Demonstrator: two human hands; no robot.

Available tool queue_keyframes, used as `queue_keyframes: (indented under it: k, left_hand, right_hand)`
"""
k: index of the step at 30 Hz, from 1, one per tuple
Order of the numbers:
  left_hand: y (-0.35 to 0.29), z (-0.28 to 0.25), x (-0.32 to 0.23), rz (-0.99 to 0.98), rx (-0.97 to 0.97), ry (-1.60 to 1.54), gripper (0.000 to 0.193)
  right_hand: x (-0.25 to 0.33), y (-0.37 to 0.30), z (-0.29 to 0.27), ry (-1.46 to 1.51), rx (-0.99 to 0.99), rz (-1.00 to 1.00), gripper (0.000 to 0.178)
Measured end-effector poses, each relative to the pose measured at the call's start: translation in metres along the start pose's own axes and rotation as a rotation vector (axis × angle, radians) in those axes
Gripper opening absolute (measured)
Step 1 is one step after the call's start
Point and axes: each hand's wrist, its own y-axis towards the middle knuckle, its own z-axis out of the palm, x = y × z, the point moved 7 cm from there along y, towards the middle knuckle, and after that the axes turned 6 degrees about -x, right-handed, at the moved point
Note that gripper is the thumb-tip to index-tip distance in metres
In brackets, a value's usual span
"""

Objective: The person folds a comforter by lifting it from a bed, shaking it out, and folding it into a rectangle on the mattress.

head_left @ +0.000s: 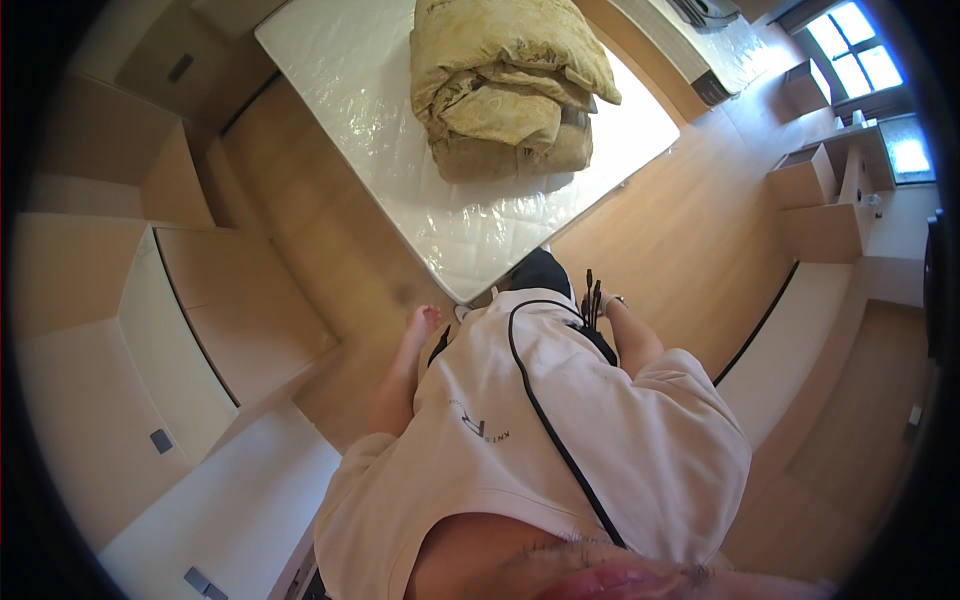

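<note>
My left hand (427, 318) hangs low at my side near the mattress's closest corner, its fingers loosely apart with nothing visible in them. On the other side, my right hand (606, 303) is down by my hip. Black cable ends (592, 297) partly cover it, so its fingers and anything in them cannot be made out. In front of me lies a white mattress (400, 180) in shiny clear plastic. A thick yellow-tan quilt (510, 80), folded into a bulky pile, rests on it. Neither hand touches the quilt.
Wooden cabinets (240, 310) line the left side. At the right stand a desk with an open drawer (803, 180) and a long low ledge (790, 350). Another plastic-wrapped mattress (690, 50) lies beyond, near the window (855, 45). A black cable (560, 440) runs down my shirt.
</note>
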Motion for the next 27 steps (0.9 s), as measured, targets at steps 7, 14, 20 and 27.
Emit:
queue_keyframes:
  k: [7,14,20,27]
  left_hand:
    - [0.016,0.072,-0.006,-0.114,0.548,-0.495,0.020]
    - [0.001,0.338,-0.231,-0.029,0.468,-0.768,0.067]
    - [0.008,0.458,-0.457,0.728,0.369,-0.492,0.062]
    - [-0.074,0.628,-0.638,0.486,0.662,-0.723,0.076]
  right_hand:
    - [0.226,-0.052,-0.013,1.066,0.395,-0.308,0.068]
    - [0.449,-0.098,-0.096,1.347,1.718,-0.966,0.088]
    - [0.591,-0.113,-0.110,1.571,0.919,-0.586,0.062]
    - [0.814,-0.145,-0.299,1.320,1.210,-1.009,0.086]
